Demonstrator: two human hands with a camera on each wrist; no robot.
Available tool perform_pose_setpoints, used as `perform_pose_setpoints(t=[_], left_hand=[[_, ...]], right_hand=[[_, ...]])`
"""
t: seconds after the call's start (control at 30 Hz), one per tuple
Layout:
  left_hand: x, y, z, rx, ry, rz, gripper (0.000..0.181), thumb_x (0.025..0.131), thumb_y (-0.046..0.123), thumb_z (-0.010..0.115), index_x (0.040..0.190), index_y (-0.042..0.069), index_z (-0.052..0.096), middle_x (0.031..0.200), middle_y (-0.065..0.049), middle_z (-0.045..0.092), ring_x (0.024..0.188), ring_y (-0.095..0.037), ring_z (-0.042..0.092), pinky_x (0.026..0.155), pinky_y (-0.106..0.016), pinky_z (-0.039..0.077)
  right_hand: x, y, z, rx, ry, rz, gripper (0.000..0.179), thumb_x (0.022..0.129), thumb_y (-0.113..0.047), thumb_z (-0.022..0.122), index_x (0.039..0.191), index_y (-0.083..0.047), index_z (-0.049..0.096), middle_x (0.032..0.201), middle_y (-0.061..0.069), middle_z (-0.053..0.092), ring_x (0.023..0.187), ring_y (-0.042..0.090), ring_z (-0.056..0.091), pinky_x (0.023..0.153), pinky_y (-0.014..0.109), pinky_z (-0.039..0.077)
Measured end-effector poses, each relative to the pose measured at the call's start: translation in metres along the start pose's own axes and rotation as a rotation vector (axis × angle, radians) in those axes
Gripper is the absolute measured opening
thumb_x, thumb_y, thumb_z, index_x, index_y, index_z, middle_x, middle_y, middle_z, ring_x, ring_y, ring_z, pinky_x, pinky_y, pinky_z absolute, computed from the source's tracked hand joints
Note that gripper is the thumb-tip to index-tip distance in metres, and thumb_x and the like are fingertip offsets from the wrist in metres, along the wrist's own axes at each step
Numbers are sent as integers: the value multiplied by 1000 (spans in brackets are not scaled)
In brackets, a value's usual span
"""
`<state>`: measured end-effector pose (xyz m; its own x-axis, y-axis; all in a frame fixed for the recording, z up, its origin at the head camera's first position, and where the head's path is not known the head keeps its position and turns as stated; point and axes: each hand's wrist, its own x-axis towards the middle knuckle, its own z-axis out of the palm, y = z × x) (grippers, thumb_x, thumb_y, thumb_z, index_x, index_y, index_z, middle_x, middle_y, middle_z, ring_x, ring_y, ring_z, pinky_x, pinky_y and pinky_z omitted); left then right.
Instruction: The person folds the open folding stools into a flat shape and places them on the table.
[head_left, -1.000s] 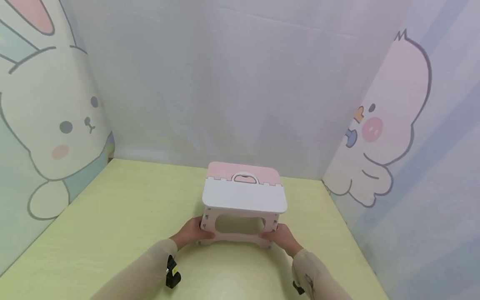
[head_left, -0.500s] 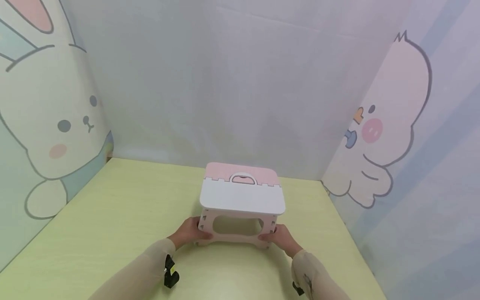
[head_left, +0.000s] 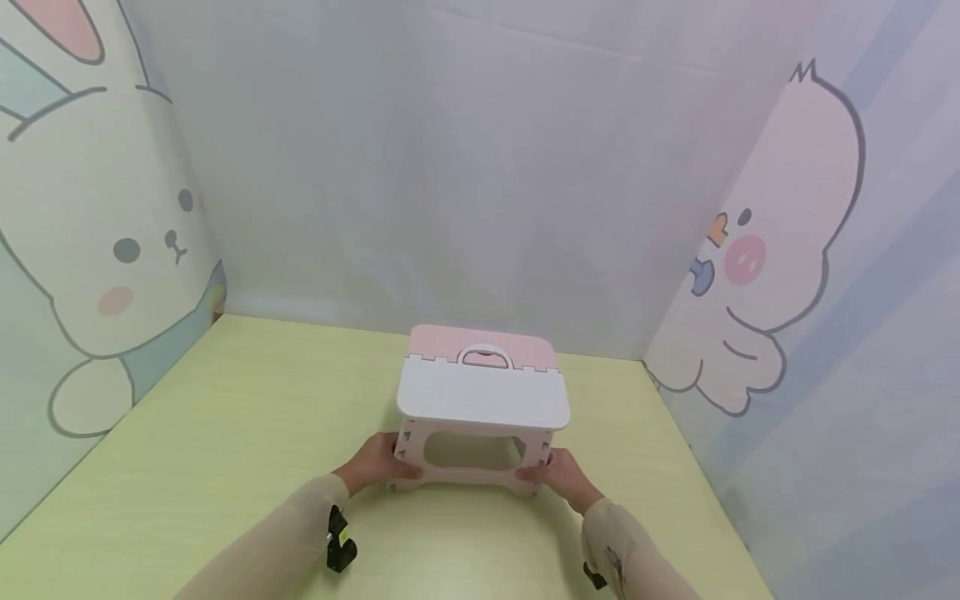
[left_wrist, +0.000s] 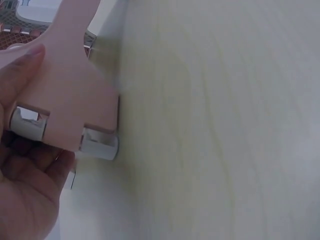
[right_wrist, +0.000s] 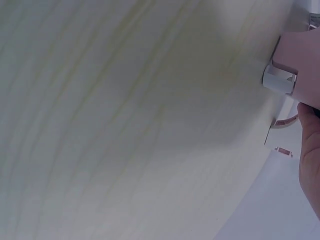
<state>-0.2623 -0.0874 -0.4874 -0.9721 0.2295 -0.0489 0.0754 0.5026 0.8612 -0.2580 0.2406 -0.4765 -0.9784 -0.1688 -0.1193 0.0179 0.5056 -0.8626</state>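
A folding step stool (head_left: pixel 483 393) stands unfolded on the pale yellow table, with a pink and white top, a small white carrying handle (head_left: pixel 486 350) and pale pink legs. My left hand (head_left: pixel 372 463) grips its left leg, thumb across the front panel and fingers behind the edge. In the left wrist view, that thumb lies on the pink leg panel (left_wrist: pixel 75 85) beside white hinge pieces (left_wrist: pixel 98 145). On the opposite side, my right hand (head_left: pixel 567 480) holds the right leg the same way. The right wrist view catches only part of this hand (right_wrist: pixel 310 150) at the leg's edge.
The wood-grained tabletop (head_left: pixel 247 450) stretches around the stool on every side. A pale curtain (head_left: pixel 420 167) hangs behind it, with a cartoon rabbit (head_left: pixel 112 217) at left and a cartoon chick (head_left: pixel 787 233) at right. Black wrist straps (head_left: pixel 341 542) show below the sleeves.
The stool has shifted very slightly left and toward me, with both hands keeping their grip on its legs. Over the last half second almost nothing differs.
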Motion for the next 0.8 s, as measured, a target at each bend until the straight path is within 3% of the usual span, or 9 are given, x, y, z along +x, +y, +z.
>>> perform_pose_setpoints(t=[0.13, 0.27, 0.47, 0.8], left_hand=[[0, 0, 0, -12, -5, -23, 53, 67, 15, 87, 112, -2, 64, 106, -13, 68, 93, -24, 64, 87, -46, 48], [-2, 0, -4, -30, -32, 2, 55, 67, 20, 87, 110, -4, 63, 104, -13, 68, 90, -22, 64, 84, -44, 50], [-1, 0, -2, -25, -6, -54, 51, 66, 12, 87, 109, -3, 65, 104, -12, 69, 92, -24, 64, 86, -46, 49], [-1, -3, -4, -48, -40, -33, 53, 67, 14, 88, 111, -4, 64, 106, -14, 68, 93, -25, 63, 86, -48, 49]], right_hand=[[0, 0, 0, -8, -3, -1, 53, 74, -15, 79, 117, 9, 60, 112, 18, 66, 100, 29, 62, 87, 47, 47], [0, 0, -1, -15, -15, -9, 51, 74, -15, 79, 115, 9, 61, 109, 17, 67, 97, 27, 63, 85, 45, 48], [0, -1, -2, -10, -29, -16, 49, 74, -15, 79, 114, 9, 62, 107, 16, 68, 95, 24, 63, 82, 42, 49], [0, 1, -2, -4, -48, -22, 49, 74, -15, 79, 113, 9, 63, 106, 16, 68, 93, 23, 63, 80, 39, 50]])
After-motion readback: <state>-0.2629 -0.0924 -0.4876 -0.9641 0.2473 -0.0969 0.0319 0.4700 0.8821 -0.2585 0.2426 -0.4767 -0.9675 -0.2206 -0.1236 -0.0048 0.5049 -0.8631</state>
